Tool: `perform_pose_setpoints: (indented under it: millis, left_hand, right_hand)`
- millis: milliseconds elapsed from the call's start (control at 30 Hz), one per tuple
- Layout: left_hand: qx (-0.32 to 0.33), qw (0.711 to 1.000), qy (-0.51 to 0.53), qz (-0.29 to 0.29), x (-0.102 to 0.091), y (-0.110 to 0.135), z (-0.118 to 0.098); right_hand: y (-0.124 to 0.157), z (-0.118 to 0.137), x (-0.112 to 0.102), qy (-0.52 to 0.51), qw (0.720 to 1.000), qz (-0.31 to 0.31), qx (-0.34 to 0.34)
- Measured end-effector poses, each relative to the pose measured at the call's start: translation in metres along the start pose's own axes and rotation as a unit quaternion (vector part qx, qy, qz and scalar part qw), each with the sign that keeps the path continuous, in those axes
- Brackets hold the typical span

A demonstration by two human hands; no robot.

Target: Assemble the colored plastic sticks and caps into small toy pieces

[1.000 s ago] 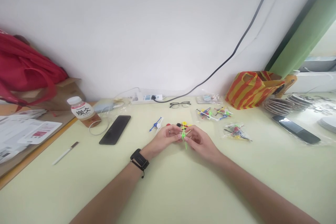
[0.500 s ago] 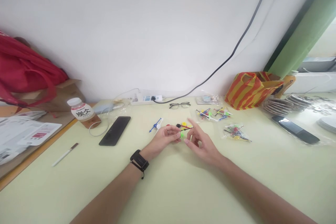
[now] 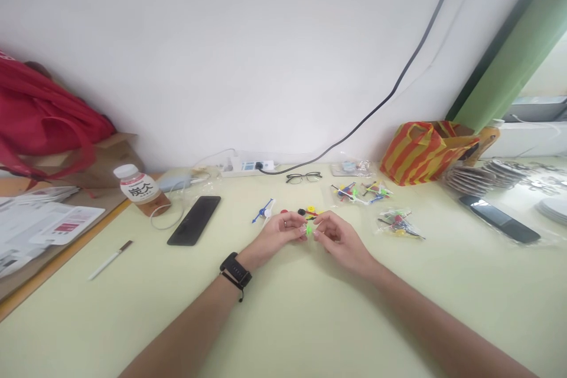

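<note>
A small bright green plastic piece (image 3: 309, 230) is pinched between the fingertips of my left hand (image 3: 280, 235), above the table's middle. My right hand (image 3: 342, 242) meets it from the other side, thumb and index finger closed at its right edge. Just beyond my fingers lie a yellow plastic piece (image 3: 311, 209), a black round piece (image 3: 302, 212) and a red piece (image 3: 284, 211), partly hidden by the hands. To the left of these rests a blue and white arrow-shaped piece (image 3: 264, 211). Fingers cover much of the green piece, so its full shape is hidden.
Bags of coloured plastic parts (image 3: 400, 223) lie to the right, near a dark phone-like device (image 3: 498, 220). Glasses (image 3: 303, 177) and a power strip (image 3: 247, 168) sit along the wall. A black phone (image 3: 194, 221), a bottle (image 3: 142, 190) and a pen (image 3: 110, 260) are on the left.
My right hand's raised, spread fingers have come down and closed toward the green piece. My left hand stays nearly in place, holding it.
</note>
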State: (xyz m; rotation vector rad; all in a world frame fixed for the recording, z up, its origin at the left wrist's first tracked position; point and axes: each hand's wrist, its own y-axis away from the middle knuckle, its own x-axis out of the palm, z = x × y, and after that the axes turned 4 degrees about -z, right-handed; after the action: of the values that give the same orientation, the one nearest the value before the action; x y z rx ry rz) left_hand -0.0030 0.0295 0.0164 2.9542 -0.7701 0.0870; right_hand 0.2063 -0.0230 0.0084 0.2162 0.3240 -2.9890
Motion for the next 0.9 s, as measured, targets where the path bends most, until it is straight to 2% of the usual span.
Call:
perform_pose_setpoints:
  millis: [333, 633, 767, 900]
  left_hand:
    - [-0.003, 1.0, 0.005, 0.004, 0.003, 0.002, -0.004]
    - [-0.003, 1.0, 0.01, -0.005, 0.003, 0.001, -0.004]
    - [-0.003, 1.0, 0.005, -0.012, 0.001, 0.001, -0.002]
    - [-0.008, 1.0, 0.002, -0.011, 0.0, 0.0, 0.0]
  right_hand:
    - [0.0, -0.003, -0.002, 0.056, 0.998, 0.022, -0.02]
    - [0.004, -0.007, 0.0, 0.057, 0.996, -0.02, -0.062]
    - [0.002, -0.007, -0.004, 0.121, 0.992, -0.006, -0.047]
    - [-0.003, -0.004, -0.01, 0.153, 0.987, -0.025, -0.043]
